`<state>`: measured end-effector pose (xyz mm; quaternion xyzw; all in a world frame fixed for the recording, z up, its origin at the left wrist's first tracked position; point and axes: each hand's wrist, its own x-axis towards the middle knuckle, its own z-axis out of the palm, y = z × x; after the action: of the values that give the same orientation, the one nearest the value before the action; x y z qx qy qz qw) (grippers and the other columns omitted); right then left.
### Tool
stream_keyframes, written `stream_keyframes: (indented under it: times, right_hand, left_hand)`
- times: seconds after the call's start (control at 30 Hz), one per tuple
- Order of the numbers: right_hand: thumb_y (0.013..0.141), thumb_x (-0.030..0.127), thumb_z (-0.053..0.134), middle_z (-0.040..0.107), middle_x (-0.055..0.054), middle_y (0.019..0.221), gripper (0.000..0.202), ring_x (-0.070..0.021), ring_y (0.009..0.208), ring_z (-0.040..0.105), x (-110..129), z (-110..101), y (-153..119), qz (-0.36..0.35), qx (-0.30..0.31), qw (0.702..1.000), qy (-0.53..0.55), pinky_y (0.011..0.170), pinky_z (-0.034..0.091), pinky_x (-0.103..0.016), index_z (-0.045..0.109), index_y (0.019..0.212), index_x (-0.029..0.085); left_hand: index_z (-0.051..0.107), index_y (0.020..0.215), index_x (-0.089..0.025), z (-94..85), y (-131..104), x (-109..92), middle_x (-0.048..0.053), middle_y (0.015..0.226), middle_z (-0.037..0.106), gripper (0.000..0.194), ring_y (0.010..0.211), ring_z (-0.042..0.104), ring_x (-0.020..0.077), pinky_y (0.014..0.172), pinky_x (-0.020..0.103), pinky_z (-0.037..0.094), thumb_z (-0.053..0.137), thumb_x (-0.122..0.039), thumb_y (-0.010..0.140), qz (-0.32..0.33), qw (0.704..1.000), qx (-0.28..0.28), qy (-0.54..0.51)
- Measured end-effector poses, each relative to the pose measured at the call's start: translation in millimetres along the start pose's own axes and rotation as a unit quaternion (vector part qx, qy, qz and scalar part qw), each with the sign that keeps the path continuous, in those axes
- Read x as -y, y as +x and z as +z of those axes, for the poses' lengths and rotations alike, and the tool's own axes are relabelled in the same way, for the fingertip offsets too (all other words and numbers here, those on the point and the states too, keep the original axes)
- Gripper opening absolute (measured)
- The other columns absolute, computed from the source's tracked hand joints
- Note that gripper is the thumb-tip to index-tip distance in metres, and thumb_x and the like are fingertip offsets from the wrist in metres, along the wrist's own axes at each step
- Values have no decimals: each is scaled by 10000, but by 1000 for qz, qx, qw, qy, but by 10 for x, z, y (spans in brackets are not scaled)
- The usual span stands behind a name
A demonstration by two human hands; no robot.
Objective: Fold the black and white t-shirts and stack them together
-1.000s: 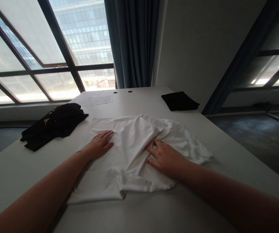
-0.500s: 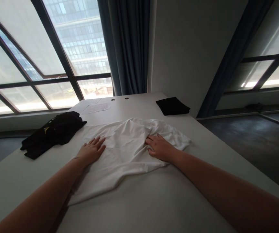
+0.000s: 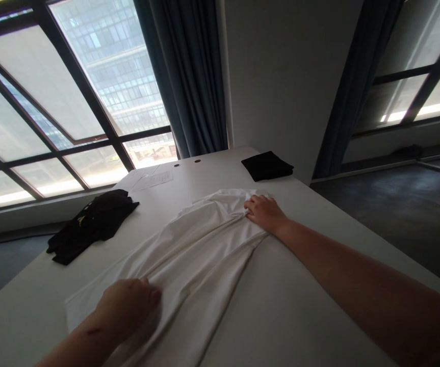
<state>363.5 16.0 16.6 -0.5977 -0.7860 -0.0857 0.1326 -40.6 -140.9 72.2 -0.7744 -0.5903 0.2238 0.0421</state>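
A thin white shirt (image 3: 200,244) lies creased across the table, with long folds stretched between my two hands. My left hand (image 3: 128,306) is closed on the fabric at the near left, its fingertips mostly hidden under the hand. At the far right end of the cloth, my right hand (image 3: 266,213) has its fingers curled into a bunched part of the shirt. The shirt's near lower part runs out of view at the bottom.
On the white table (image 3: 281,306), a crumpled black garment (image 3: 93,221) with a small yellow mark lies left. A folded black cloth (image 3: 267,165) sits at the far right, and printed sheets (image 3: 153,180) lie near the window. A blue curtain (image 3: 189,76) hangs behind.
My left hand has gone from lying flat to closed and pulled nearer, drawing the shirt toward me. My right hand has shifted slightly farther right and away. The view has tilted a little.
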Motion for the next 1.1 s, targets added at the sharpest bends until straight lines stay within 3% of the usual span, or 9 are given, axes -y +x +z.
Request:
stream_keyframes:
  times: [0.13, 0.23, 0.3, 0.43, 0.53, 0.63, 0.87, 1.0, 1.1]
  right_hand:
    - [972, 267, 624, 689, -162, 1189, 213, -321, 1072, 631, -61, -29, -3, 46, 1, 998, -35, 889, 438, -428, 693, 1164, 204]
    - [1011, 192, 502, 700, -153, 1136, 259, -294, 1005, 658, -83, 3, 0, 72, 21, 996, -44, 832, 446, -397, 671, 1207, 208]
    - [1017, 138, 425, 700, -148, 1105, 318, -280, 970, 667, -86, 40, 4, 66, 38, 997, -33, 794, 445, -372, 674, 1201, 208]
    - [998, 109, 409, 692, -147, 1124, 343, -275, 990, 665, -87, 108, 12, 48, 37, 998, 3, 795, 454, -352, 695, 1166, 197]
    - [969, 117, 464, 690, -145, 1159, 329, -276, 1035, 656, -101, 143, 19, 46, 26, 998, 18, 842, 466, -347, 708, 1178, 189]
    - [957, 137, 502, 681, -141, 1191, 333, -276, 1071, 642, -119, 173, 26, 41, 21, 999, 25, 885, 476, -341, 715, 1207, 191]
    - [919, 126, 514, 659, -144, 1233, 371, -284, 1133, 611, -141, 238, 51, 36, 19, 998, 55, 1022, 466, -370, 728, 1218, 180]
    - [853, 69, 499, 642, -154, 1311, 419, -292, 1245, 568, -111, 205, 51, 0, -49, 994, 101, 1143, 415, -418, 748, 1177, 164]
    - [869, 75, 477, 588, -150, 1455, 476, -283, 1386, 495, -21, 168, 23, -93, -85, 980, 151, 1208, 368, -447, 724, 1265, 171]
  left_hand:
    - [781, 812, -184, -349, -209, -160, 146, 813, 782, 450, 810, 775, 299, 768, 411, 579, 430, -356, 1035, 162, 984, 42, -57]
    - [750, 864, -231, -579, -73, -258, 20, 748, 770, 367, 684, 737, 175, 697, 268, 553, 461, -372, 1042, 277, 934, 82, -209]
    - [721, 892, -222, -643, 186, -309, 19, 786, 769, 348, 723, 734, 176, 734, 278, 550, 434, -331, 1054, 256, 946, -19, -200]
    - [671, 1203, -215, -590, 920, -350, 92, 1152, 750, 305, 1032, 725, 239, 935, 376, 539, 405, -257, 1061, 93, 949, -268, -139]
    - [542, 1443, -182, -480, 1381, -379, 157, 1451, 605, 479, 1320, 597, 302, 1088, 426, 477, 596, -329, 991, 53, 941, -291, -163]
    - [600, 1374, -196, -347, 1598, -468, 132, 1413, 630, 424, 1315, 580, 306, 1111, 447, 451, 627, -329, 972, 95, 942, -271, -174]
    - [717, 1010, -215, -279, 1490, -663, 74, 1130, 716, 184, 1056, 636, 235, 997, 392, 484, 534, -226, 1026, 234, 914, -281, -174]
    - [716, 1049, -213, -378, 1271, -792, 73, 1163, 722, 213, 1057, 648, 243, 1013, 429, 476, 505, -240, 1049, 283, 902, -281, -168]
    - [700, 1084, -218, -400, 1135, -872, 65, 1171, 717, 221, 1040, 677, 212, 1021, 382, 503, 483, -215, 1045, 338, 883, -250, -211]
